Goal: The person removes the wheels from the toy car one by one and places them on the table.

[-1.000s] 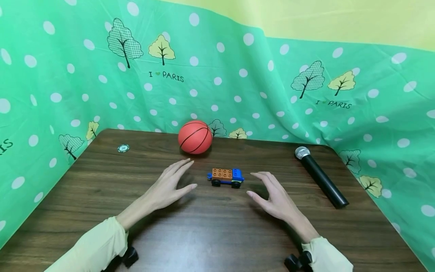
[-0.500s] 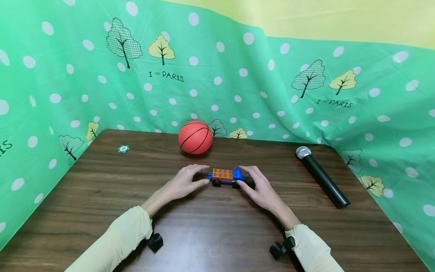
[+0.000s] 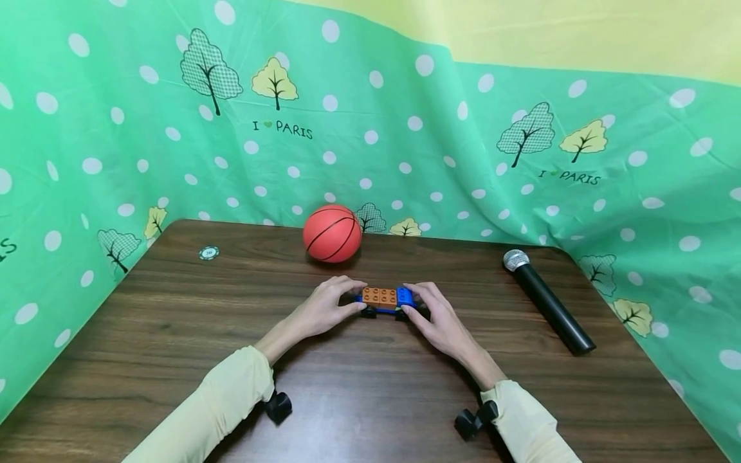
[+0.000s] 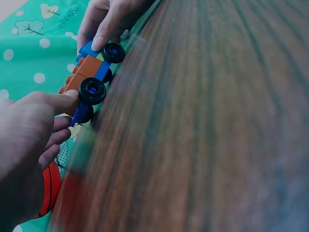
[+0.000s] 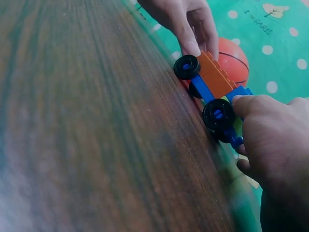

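Note:
A small toy car built of bricks (image 3: 379, 296) stands on the wooden table, with an orange block, a blue end and black wheels. My left hand (image 3: 325, 308) pinches its orange end; in the left wrist view the thumb lies on an orange brick (image 4: 87, 67) just above a wheel. At the other end, my right hand (image 3: 442, 321) pinches the blue part between thumb and fingers. The right wrist view shows that thumb against the blue brick (image 5: 240, 91). Fingers on the car's far side are partly hidden.
Behind the car, a red ball with black lines (image 3: 332, 233) rests near the table's back edge. A black microphone (image 3: 550, 302) lies to the right. The poker chip (image 3: 209, 253) is at the back left. A green dotted cloth (image 3: 370, 161) hangs behind.
Both hands have moved inward from either side of the toy car and now grip its two ends. The car looks to be in the same place.

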`<act>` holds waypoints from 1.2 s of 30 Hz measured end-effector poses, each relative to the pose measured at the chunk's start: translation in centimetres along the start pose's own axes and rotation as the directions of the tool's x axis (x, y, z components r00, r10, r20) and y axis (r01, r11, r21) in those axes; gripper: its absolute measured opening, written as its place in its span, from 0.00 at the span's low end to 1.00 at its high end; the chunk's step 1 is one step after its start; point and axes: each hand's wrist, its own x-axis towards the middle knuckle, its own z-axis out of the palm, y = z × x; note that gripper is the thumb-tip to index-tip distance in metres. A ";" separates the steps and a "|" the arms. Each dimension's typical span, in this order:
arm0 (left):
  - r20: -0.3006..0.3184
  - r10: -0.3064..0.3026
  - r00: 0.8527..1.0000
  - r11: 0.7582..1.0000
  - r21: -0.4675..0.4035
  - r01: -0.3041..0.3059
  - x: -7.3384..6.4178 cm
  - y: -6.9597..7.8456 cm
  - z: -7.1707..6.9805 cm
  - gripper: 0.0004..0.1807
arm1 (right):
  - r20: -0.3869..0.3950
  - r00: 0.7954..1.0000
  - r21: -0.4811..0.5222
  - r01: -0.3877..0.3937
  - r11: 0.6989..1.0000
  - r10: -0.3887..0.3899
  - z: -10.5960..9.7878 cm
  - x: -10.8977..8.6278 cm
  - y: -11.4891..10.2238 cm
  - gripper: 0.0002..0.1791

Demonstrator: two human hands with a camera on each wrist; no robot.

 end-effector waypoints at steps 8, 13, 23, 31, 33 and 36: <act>-0.031 0.022 0.999 1.000 -0.013 -0.022 -0.1 0.0 0.2 0.19 | -0.017 1.000 0.020 0.011 1.000 -0.011 0.0 0.0 -0.1 0.22; -0.052 0.006 0.999 0.997 -0.075 -0.010 -0.2 0.1 0.1 0.17 | -0.056 0.996 0.031 0.072 0.997 -0.070 -0.2 0.0 -0.5 0.23; 0.058 -0.079 0.995 0.977 -0.196 0.089 0.1 1.5 -0.1 0.25 | -0.015 0.988 0.072 0.153 0.986 -0.152 -0.6 -0.1 -2.7 0.26; 0.138 0.012 0.990 0.951 -0.306 0.032 -0.1 2.0 0.1 0.25 | -0.014 0.984 0.117 0.180 0.977 -0.179 -0.5 0.0 -3.7 0.27; 0.135 0.009 0.991 0.933 -0.359 0.041 -0.1 2.0 0.3 0.25 | -0.038 0.983 0.118 0.181 0.976 -0.177 -0.4 0.1 -3.8 0.29; 0.107 -0.010 0.994 0.900 -0.433 0.056 -0.1 2.2 0.5 0.26 | -0.084 0.983 0.130 0.172 0.976 -0.162 -0.2 0.4 -4.0 0.33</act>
